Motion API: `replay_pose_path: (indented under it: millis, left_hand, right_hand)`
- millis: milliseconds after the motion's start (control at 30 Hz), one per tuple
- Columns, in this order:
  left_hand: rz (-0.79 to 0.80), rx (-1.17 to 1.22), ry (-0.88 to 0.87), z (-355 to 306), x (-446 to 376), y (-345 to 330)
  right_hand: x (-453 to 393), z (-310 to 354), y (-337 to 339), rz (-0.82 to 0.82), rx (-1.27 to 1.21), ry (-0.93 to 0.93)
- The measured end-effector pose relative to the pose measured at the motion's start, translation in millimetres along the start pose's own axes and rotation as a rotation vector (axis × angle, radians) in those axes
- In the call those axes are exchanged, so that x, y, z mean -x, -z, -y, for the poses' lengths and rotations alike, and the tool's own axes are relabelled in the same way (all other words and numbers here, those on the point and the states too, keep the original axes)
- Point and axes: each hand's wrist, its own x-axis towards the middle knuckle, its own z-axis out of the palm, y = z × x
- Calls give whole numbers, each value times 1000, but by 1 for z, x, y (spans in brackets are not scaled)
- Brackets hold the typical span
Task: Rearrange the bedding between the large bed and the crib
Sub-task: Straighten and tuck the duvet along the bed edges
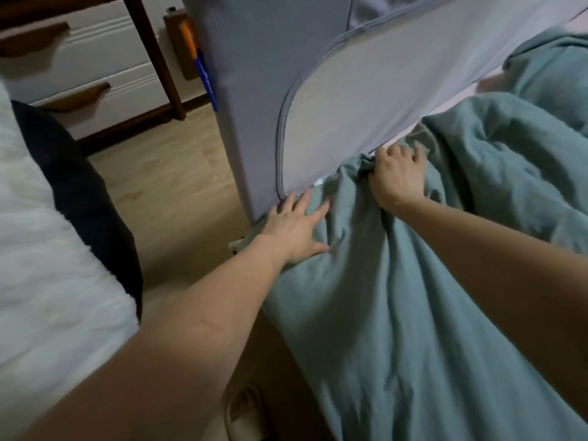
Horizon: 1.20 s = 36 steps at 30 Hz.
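1. The teal duvet (413, 297) lies rumpled over the bed's edge, against the grey mesh rail (366, 100).
2. The left hand (296, 230) presses flat on the duvet at the rail's lower corner, fingers spread.
3. The right hand (396, 173) grips a bunch of duvet beside the mesh (fingers curled in).
4. A slipper (245, 409) sits on the wooden floor (178, 186).
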Motion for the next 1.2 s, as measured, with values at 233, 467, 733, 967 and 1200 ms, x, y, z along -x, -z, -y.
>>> replay_pose_path:
  millis: [233, 467, 733, 967, 1200]
  left_hand:
    - [-108, 139, 88, 15, -19, -19]
    - [-464, -31, 29, -11, -13, 31]
    - [-371, -200, 213, -43, -78, 41]
    - [22, -73, 244, -17, -57, -28]
    - [321, -298, 80, -72, -16, 106]
  right_hand:
    - [19, 1, -13, 544, -121, 312]
    - [22, -19, 45, 12, -216, -16]
    - [-28, -21, -1, -229, -118, -160]
    - [69, -12, -85, -5, -268, -20]
    - [21, -39, 36, 608, -615, -100]
